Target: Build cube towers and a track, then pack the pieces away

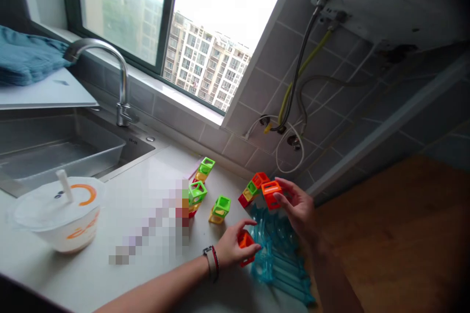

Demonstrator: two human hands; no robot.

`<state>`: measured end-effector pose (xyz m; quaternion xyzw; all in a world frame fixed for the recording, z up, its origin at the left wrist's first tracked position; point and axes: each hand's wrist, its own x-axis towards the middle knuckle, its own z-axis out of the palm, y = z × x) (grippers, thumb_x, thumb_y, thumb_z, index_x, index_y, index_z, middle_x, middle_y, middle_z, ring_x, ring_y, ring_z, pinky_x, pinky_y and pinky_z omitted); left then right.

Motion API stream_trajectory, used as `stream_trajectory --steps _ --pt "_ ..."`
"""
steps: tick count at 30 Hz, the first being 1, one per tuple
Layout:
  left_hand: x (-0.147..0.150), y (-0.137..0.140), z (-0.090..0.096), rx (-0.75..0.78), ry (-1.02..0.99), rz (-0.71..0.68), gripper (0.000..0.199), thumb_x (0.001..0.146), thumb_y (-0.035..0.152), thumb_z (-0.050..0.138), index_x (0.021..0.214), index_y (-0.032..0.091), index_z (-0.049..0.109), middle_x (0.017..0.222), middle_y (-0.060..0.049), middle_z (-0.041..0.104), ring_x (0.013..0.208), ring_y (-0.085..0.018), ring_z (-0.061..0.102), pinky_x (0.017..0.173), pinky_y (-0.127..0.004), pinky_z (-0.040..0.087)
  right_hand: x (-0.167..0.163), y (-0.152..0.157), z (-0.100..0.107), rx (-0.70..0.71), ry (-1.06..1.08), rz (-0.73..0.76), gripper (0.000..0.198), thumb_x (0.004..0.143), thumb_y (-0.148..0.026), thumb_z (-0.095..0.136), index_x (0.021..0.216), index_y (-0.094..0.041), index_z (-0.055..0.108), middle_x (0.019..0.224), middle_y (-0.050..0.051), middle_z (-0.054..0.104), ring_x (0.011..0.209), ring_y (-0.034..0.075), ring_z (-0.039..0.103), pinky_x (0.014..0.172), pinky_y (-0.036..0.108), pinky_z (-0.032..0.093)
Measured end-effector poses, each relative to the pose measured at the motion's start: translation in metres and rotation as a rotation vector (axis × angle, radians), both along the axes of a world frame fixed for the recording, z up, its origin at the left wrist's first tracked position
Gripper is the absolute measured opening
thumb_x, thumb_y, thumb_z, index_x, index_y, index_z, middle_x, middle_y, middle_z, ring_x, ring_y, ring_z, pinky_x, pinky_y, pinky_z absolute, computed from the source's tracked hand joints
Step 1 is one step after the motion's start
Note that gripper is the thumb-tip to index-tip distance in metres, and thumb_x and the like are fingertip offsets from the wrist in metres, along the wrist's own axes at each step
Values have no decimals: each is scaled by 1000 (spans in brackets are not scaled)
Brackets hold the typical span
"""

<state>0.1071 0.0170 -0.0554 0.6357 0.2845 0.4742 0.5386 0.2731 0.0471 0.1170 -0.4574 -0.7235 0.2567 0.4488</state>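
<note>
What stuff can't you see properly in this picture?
Head view: lowest orange block, partly hidden by the left hand.
Head view: leftmost block stack, left side lost in pixelation.
Head view: blue cloth, cut off by the left edge.
Head view: building, windows too small to see into.

Daylight glares through the window (167, 24); right edge dark, counter (125, 190) partly pixelated.

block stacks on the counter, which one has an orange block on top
The rightmost stack, nearest the right hand: it alone is topped with orange, where each of the rest has green on top.
</note>
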Motion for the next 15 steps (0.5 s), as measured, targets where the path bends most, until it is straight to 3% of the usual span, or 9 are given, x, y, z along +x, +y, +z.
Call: stream_trajectory --steps 4,7,11,15 --pt "-3 0 0 79 86 87 44 86 41 74 121 17 64 73 0 69 61 -14 57 61 -25 43 -68 36 14 177 -187 26 47 91 -47 73 130 -22 70 116 11 76 100 27 73 87 39 60" --pt "-7 0 2 116 129 116 40 85 38 72 119 18 66 69 1 66 59 -13 54 61 -25 41 -130 76 9 329 -323 20 45 89 -44 75 128 -21 72 118 12 77 108 29 71 102 44 55" --pt "-9 -2 5 107 126 106 40 84 39 71 117 19 69 73 0 68 63 -15 59 63 -26 45 -184 126 -14 248 -402 50 50 90 -45 74 133 -21 69 119 13 77 109 30 71 104 44 53" --pt "-7 -3 8 78 65 57 39 82 41 72 114 19 69 82 -6 73 73 -22 66 67 -30 49 -191 136 -43 203 -392 54 65 92 -51 70 145 -15 58 136 19 68 127 31 64 112 46 47"
